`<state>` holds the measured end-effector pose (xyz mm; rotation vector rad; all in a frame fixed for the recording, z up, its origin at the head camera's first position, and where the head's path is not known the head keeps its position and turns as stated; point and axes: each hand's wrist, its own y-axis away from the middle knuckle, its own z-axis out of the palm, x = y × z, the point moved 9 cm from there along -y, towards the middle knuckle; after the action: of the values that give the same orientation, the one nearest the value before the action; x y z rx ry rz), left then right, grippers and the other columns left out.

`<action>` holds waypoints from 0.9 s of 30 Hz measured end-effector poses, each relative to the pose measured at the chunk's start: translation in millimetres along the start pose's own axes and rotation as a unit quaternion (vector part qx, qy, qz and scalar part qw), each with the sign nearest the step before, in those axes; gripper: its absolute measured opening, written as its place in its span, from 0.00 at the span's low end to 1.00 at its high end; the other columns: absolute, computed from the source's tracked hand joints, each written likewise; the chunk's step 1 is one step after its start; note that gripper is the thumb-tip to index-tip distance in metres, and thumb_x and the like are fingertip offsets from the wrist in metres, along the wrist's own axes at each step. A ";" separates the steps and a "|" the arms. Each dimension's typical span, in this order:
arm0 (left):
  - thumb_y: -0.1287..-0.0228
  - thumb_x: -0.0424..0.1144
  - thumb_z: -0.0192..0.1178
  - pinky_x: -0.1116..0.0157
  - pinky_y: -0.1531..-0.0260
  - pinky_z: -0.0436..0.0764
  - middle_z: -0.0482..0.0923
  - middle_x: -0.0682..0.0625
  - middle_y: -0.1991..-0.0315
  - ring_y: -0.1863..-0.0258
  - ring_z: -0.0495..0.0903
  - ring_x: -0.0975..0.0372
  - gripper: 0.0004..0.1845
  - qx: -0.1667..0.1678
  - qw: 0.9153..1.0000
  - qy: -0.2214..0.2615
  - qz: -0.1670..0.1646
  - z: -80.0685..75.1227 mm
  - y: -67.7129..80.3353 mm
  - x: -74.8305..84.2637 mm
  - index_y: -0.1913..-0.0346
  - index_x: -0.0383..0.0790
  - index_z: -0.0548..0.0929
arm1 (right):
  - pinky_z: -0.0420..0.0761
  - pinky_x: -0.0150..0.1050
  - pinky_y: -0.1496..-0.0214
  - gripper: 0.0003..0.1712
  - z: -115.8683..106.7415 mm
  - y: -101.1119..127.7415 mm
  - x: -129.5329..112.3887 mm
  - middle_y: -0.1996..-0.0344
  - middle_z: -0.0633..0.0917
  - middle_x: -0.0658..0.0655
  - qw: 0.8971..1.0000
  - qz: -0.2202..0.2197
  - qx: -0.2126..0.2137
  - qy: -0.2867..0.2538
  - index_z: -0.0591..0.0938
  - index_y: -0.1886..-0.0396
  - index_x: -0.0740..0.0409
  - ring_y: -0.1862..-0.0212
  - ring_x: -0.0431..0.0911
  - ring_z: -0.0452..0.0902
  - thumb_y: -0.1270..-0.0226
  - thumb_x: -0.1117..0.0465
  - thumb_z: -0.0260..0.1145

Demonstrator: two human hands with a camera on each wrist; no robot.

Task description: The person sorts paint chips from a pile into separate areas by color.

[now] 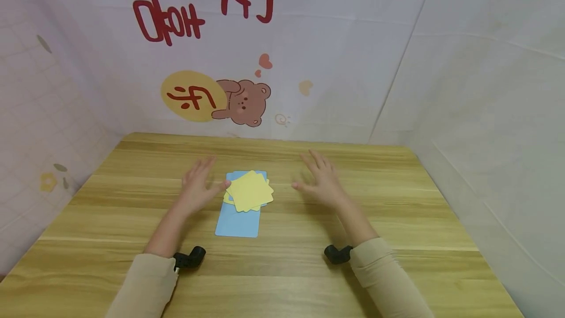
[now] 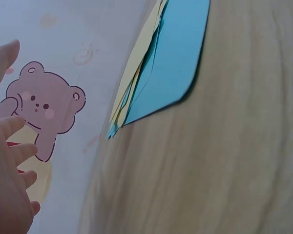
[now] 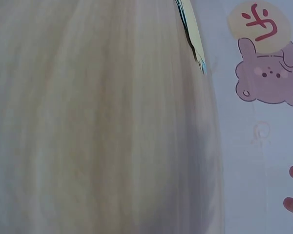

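A loose stack of yellow square paper sheets (image 1: 249,191) lies on the far half of a light blue card (image 1: 236,221) in the middle of the wooden table (image 1: 282,269). My left hand (image 1: 197,186) hovers just left of the stack with straight spread fingers, its thumb close to the paper's edge; touch cannot be told. My right hand (image 1: 319,179) hovers to the right of the stack, fingers spread, holding nothing. The left wrist view shows the blue card (image 2: 175,58) with yellow sheets (image 2: 136,63) on it and my left fingers (image 2: 10,161) at the frame's left.
A pale backdrop printed with a brown bear (image 1: 245,102) and red lettering stands behind the table. A plain white wall panel (image 1: 485,87) closes the right side. Black wrist camera mounts (image 1: 191,257) sit at both sleeves.
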<state>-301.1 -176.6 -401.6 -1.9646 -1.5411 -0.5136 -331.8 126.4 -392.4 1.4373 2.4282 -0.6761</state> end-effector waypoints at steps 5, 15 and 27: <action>0.39 0.59 0.61 0.34 0.40 0.38 0.48 0.41 0.26 0.28 0.41 0.42 0.46 0.000 0.999 0.031 -0.006 12.6 1.5 -4.9 0.25 0.39 0.54 | 0.39 0.64 0.33 0.50 14.1 -3.6 -8.1 0.25 0.50 0.57 0.999 -0.001 -0.016 -0.030 0.56 0.24 0.45 0.27 0.61 0.41 0.41 0.37 0.66; 0.43 0.58 0.66 0.34 0.40 0.41 0.52 0.40 0.27 0.28 0.44 0.42 0.48 -0.006 0.998 0.067 -0.008 30.8 6.2 -2.9 0.26 0.40 0.57 | 0.45 0.67 0.35 0.51 40.0 -11.6 -21.5 0.26 0.52 0.58 0.997 -0.030 -0.036 -0.062 0.60 0.26 0.53 0.27 0.59 0.44 0.44 0.43 0.72; 0.47 0.53 0.71 0.34 0.40 0.48 0.54 0.38 0.28 0.29 0.47 0.42 0.48 -0.016 0.994 0.107 -0.026 46.7 8.2 -5.0 0.27 0.40 0.60 | 0.46 0.60 0.32 0.54 69.9 -20.7 -35.1 0.27 0.57 0.58 0.991 -0.052 -0.075 -0.094 0.61 0.26 0.53 0.28 0.56 0.48 0.48 0.35 0.71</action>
<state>-296.9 -151.1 -441.6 -1.8290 -1.4600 -0.7503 -334.7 56.1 -432.4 1.1442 2.3628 -0.6067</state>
